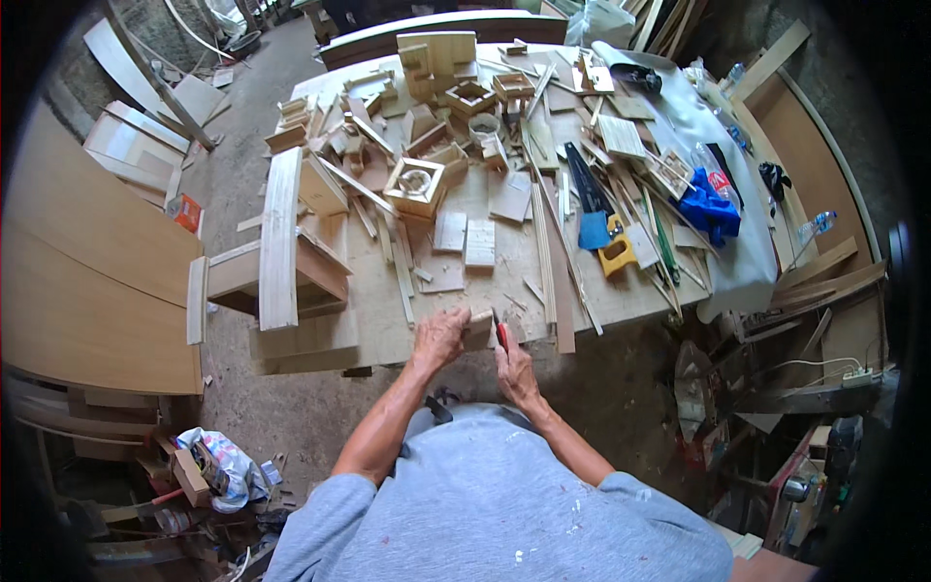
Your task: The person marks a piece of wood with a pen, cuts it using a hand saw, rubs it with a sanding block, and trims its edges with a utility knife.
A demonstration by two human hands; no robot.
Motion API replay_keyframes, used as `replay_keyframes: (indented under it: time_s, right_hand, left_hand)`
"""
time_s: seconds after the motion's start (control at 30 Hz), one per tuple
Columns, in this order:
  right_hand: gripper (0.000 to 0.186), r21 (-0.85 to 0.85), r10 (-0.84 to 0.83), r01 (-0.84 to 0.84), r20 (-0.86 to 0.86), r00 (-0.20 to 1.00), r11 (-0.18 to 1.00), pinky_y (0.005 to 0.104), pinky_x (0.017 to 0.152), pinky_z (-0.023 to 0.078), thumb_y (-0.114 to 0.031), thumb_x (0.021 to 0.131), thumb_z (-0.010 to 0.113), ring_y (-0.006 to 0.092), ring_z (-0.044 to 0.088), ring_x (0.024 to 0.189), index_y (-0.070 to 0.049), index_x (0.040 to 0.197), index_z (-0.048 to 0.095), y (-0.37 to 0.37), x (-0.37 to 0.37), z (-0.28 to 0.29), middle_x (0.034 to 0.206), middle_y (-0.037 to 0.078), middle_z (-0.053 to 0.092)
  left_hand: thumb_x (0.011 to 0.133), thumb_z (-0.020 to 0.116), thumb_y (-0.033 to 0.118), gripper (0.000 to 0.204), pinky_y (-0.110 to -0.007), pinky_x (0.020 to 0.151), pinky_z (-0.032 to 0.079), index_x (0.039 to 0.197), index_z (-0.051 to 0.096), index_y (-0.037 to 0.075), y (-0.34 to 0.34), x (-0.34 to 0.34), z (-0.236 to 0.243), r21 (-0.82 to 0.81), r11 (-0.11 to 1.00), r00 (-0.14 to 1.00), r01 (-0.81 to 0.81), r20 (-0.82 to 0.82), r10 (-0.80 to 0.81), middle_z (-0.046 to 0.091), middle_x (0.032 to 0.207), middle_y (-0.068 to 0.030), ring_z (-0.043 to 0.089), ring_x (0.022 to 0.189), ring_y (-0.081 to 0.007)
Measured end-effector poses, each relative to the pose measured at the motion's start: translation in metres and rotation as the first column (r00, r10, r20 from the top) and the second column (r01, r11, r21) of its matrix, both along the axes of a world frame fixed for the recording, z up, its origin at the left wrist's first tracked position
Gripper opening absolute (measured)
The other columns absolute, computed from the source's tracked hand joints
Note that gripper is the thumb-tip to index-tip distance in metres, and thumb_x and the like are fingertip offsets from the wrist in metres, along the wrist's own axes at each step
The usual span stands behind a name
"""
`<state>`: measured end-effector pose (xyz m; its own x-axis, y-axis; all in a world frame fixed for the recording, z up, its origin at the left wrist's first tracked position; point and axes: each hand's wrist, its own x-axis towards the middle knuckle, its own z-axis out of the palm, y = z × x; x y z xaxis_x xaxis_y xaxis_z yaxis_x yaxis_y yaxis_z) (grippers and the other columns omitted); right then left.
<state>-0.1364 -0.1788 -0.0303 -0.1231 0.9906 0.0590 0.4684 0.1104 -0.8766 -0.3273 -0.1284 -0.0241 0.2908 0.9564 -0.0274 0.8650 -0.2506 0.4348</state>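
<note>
At the near edge of the wooden worktable, my left hand is closed round a small pale wood block. My right hand grips a red-handled knife, its dark blade pointing up beside the block. Whether the blade touches the wood I cannot tell. Just beyond my hands lie two flat wood pieces and some shavings. A square wooden box with a round opening stands a little farther back.
Offcuts and thin strips cover much of the table. To the right lie a yellow-handled handsaw, a blue cloth and a plastic bottle. A wooden frame overhangs the left edge. Large panels lean at far left.
</note>
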Motion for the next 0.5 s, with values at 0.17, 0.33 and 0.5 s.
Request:
replay_keyframes:
  time_s: [0.17,0.33,0.5]
  right_hand:
    - [0.049,-0.203,0.139,-0.106,0.159,0.977,0.973,0.0525,0.082,0.048,-0.016,0.096,0.044,0.0489,0.059,0.097,-0.002,0.142,0.035,0.003,0.014,-0.023,0.102,0.036,0.060]
    - [0.053,-0.051,0.099,-0.093,0.129,0.987,0.994,0.0490,0.085,0.049,-0.016,0.094,0.048,0.0468,0.060,0.100,-0.003,0.144,0.035,0.000,0.014,-0.036,0.109,0.033,0.060]
    - [0.050,-0.081,0.092,-0.082,0.128,0.988,0.993,0.0477,0.088,0.049,-0.014,0.094,0.048,0.0456,0.059,0.104,-0.003,0.142,0.039,0.000,0.017,-0.047,0.114,0.031,0.060]
  left_hand:
    - [0.080,0.062,0.012,0.018,-0.046,0.075,0.052,0.097,0.056,0.009,0.000,0.002,0.007,0.009,1.000,1.000,0.014,-0.012,-0.014,0.064,0.099,-0.0094,0.062,0.093,-0.0338]
    - [0.080,0.064,0.014,0.019,-0.045,0.075,0.052,0.097,0.056,0.010,0.001,0.001,0.005,0.057,0.998,0.999,0.027,-0.043,-0.024,0.064,0.099,-0.0087,0.062,0.091,-0.0330]
    - [0.079,0.064,0.012,0.019,-0.045,0.076,0.051,0.094,0.054,0.007,0.001,0.002,0.005,0.047,0.998,0.999,0.030,-0.017,-0.029,0.063,0.098,-0.0106,0.061,0.093,-0.0339]
